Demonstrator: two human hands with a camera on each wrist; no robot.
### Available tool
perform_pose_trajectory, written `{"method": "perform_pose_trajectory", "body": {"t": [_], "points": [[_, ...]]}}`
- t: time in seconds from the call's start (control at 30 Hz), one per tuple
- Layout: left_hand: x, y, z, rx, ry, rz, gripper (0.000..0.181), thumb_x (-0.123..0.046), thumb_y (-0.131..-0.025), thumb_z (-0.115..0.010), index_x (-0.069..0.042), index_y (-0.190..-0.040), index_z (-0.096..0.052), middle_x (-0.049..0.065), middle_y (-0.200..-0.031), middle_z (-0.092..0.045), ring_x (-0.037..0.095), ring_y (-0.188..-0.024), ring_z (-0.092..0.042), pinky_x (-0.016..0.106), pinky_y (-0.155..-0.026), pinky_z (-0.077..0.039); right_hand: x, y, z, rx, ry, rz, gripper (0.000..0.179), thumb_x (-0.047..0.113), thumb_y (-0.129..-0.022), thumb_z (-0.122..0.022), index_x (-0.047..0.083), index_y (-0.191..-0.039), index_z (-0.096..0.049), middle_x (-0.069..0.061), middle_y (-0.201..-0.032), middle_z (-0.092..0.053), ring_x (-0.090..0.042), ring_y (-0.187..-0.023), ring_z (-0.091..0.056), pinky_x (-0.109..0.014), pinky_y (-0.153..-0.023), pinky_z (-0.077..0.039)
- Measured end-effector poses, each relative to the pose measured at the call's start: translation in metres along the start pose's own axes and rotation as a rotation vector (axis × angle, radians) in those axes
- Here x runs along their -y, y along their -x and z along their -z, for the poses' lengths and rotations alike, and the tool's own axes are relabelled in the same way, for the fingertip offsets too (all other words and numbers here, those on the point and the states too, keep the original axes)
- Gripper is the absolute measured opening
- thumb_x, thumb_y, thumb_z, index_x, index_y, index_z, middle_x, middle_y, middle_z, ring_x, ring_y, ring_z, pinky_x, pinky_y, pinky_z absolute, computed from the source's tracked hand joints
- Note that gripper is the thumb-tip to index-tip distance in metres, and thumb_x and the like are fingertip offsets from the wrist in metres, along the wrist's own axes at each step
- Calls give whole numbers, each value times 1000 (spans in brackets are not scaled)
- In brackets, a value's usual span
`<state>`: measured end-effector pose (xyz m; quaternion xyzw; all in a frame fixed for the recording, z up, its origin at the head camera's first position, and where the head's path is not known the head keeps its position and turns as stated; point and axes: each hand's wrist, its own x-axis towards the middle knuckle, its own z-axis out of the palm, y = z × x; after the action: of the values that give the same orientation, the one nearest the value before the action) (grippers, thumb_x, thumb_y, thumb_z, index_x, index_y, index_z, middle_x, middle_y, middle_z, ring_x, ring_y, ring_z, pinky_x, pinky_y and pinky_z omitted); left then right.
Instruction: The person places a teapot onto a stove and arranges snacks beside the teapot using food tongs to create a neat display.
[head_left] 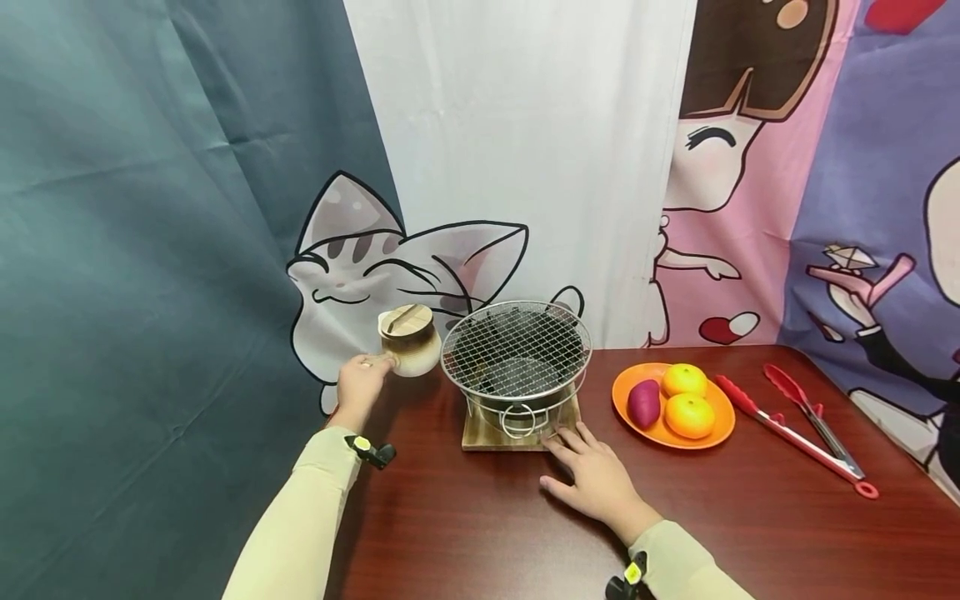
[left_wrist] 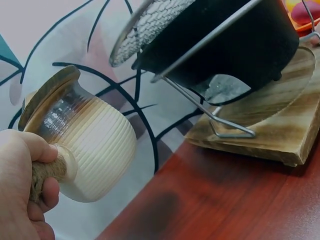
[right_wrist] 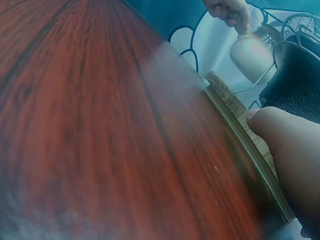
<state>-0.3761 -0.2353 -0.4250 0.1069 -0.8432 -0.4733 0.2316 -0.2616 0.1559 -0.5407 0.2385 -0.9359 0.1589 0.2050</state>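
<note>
My left hand grips the twine-wrapped side handle of a ribbed cream and brown teapot with a wooden lid. In the left wrist view the teapot hangs above the table, left of a black charcoal stove. A round wire grill mesh covers the stove, which stands on a square wooden board. At the board's front right corner lies my right hand, fingers spread and holding nothing. Its thumb overlaps the board in the right wrist view.
Right of the stove, an orange plate bears a purple sweet potato and two mandarins. Red-handled tongs lie farther right on the reddish-brown table. A printed curtain hangs close behind.
</note>
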Motion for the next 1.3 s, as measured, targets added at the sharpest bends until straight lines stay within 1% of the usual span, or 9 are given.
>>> {"method": "perform_pose_trajectory", "body": {"t": [0.23,0.47,0.73,0.87,0.93,1.0,1.07,1.2,1.3], "points": [[-13,-3,10,-4,8,-4,32,-28,-82,-77,-2,-100,-77,15,-105,-75,31,-100,-67,43,-92,-50,2,0,0,1,-3,4,63,56,-85,-71,24,-138,-64,-11,-143,-58,-49,-136,-45,-64,-101,-43],[-25,-8,17,-19,-6,-25,33,-28,-83,-76,0,-100,-77,16,-102,-76,29,-95,-67,40,-86,-50,2,0,-2,10,-1,4,62,57,-85,-70,25,-138,-64,-11,-144,-57,-48,-136,-45,-63,-101,-43],[-38,-12,22,-21,-3,-36,32,-28,-83,-76,-1,-100,-78,11,-99,-77,20,-87,-65,34,-82,-49,0,1,-3,6,5,2,63,58,-85,-70,25,-138,-64,-10,-144,-58,-48,-136,-45,-63,-101,-43],[-44,-14,24,-18,21,-42,28,-26,-83,-77,-3,-98,-79,5,-87,-77,12,-76,-63,29,-73,-49,0,1,-3,-1,8,7,63,58,-85,-70,25,-138,-64,-11,-143,-58,-48,-136,-45,-63,-100,-44],[-48,-15,25,-17,22,-45,26,-27,-82,-77,-4,-95,-79,1,-77,-75,8,-68,-61,27,-67,-47,0,1,-3,-6,9,9,63,58,-85,-70,25,-138,-64,-11,-143,-58,-48,-136,-45,-63,-100,-44],[-52,-16,26,-17,25,-46,26,-27,-82,-77,-4,-94,-78,-1,-73,-73,6,-63,-59,25,-63,-46,-1,0,-3,-12,10,10,63,58,-85,-70,25,-138,-64,-11,-143,-58,-48,-135,-46,-63,-100,-44],[-56,-16,27,-12,29,-44,25,-27,-82,-77,-4,-93,-78,2,-74,-73,4,-60,-58,24,-60,-45,-1,0,-3,-14,10,11,63,58,-84,-71,25,-138,-64,-11,-143,-58,-48,-135,-46,-63,-100,-44],[-63,-17,29,6,29,-45,25,-28,-82,-77,-5,-93,-77,14,-84,-75,7,-59,-58,25,-57,-45,0,0,-3,-25,12,14,62,57,-84,-71,25,-137,-65,-11,-142,-59,-48,-135,-46,-63,-99,-44],[-69,-17,29,27,25,-47,26,-30,-83,-76,-7,-95,-77,15,-85,-74,9,-61,-58,27,-58,-45,0,0,-2,-32,12,15,62,57,-83,-72,24,-136,-66,-11,-141,-59,-47,-135,-47,-63,-98,-45]]}}
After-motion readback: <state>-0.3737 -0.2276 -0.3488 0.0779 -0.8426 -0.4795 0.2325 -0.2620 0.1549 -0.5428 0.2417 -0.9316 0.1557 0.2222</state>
